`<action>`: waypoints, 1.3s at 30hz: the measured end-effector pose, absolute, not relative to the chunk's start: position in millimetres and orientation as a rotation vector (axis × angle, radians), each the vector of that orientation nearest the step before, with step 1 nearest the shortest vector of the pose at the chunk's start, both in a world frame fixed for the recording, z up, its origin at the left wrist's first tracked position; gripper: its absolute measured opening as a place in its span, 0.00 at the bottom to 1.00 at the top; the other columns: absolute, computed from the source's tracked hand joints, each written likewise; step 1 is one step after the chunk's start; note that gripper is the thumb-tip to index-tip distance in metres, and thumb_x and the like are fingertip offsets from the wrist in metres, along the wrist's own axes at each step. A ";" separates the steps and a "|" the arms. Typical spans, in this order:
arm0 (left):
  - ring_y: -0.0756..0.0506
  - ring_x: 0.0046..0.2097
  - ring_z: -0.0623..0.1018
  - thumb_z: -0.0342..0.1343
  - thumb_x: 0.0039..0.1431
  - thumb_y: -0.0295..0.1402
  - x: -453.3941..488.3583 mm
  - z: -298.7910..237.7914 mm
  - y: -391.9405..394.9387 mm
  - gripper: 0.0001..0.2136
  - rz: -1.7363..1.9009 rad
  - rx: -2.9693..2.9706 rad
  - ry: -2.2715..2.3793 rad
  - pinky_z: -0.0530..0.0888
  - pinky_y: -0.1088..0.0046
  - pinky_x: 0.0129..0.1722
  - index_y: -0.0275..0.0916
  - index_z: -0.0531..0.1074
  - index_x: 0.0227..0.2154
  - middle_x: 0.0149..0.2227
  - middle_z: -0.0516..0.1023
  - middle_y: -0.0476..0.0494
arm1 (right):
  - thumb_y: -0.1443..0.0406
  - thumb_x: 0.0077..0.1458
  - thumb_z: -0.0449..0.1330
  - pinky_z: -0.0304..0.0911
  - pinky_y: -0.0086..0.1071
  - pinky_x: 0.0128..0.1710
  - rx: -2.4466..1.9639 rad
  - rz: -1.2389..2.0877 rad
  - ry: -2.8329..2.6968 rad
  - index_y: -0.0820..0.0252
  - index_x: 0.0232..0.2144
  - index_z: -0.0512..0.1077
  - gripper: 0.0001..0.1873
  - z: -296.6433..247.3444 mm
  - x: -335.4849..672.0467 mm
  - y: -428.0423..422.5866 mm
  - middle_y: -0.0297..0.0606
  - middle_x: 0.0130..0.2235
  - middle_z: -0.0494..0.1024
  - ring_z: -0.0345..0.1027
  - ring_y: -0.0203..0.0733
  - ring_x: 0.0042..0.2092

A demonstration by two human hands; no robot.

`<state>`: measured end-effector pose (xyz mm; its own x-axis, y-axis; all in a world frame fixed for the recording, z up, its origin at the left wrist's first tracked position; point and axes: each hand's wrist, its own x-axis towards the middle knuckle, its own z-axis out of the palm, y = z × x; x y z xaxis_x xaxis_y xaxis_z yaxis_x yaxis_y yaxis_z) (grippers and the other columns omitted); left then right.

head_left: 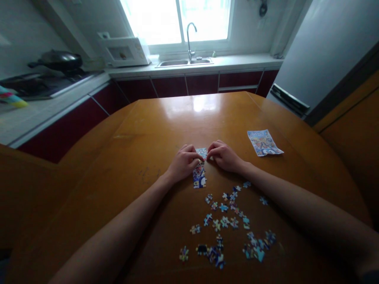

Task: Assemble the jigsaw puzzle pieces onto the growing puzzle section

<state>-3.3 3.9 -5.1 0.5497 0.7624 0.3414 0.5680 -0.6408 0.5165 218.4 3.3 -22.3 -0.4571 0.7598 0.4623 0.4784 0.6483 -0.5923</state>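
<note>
A partly joined strip of jigsaw puzzle (pixel 199 176) lies on the table between my hands. My left hand (pixel 184 162) rests over its left side, thumb and bent fingers closed on its middle and covering part of it. From the right, my right hand (pixel 224 155) reaches the strip's right edge with fingers curled and pinched together. A small jigsaw piece seems to be at those fingertips, mostly hidden. Nearer to me, several loose jigsaw pieces (pixel 223 207) lie scattered, some overlapping in small heaps.
A creased picture sheet (pixel 264 142) lies right of my right hand on the wooden table (pixel 154 130). Beyond the table are a counter with a sink (pixel 174 63), a microwave (pixel 124 52), a stove with a pan (pixel 60 61), and a fridge (pixel 319 51) at right.
</note>
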 end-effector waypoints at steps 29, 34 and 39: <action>0.46 0.37 0.69 0.55 0.56 0.25 -2.9 -6.7 4.7 0.11 0.822 2.439 1.043 0.68 0.67 0.41 0.45 0.82 0.30 0.30 0.69 0.47 | 0.80 0.49 0.55 0.60 0.36 0.45 -0.965 0.501 -2.146 0.55 0.27 0.80 0.18 -21.5 219.2 2.8 0.37 0.34 0.75 0.65 0.42 0.41; 0.46 0.37 0.69 0.56 0.56 0.26 -3.0 -7.9 4.7 0.10 0.835 2.416 1.059 0.69 0.67 0.41 0.45 0.82 0.30 0.30 0.69 0.47 | 0.80 0.49 0.55 0.61 0.37 0.45 -0.964 0.499 -2.147 0.56 0.28 0.80 0.18 -20.9 219.2 3.3 0.37 0.34 0.76 0.65 0.42 0.41; 0.46 0.38 0.69 0.55 0.56 0.25 -2.8 -7.9 5.0 0.11 0.823 2.434 1.060 0.69 0.66 0.42 0.45 0.82 0.30 0.29 0.69 0.47 | 0.80 0.49 0.56 0.61 0.37 0.44 -0.957 0.491 -2.147 0.57 0.27 0.80 0.17 -19.6 217.9 2.6 0.37 0.33 0.76 0.65 0.42 0.41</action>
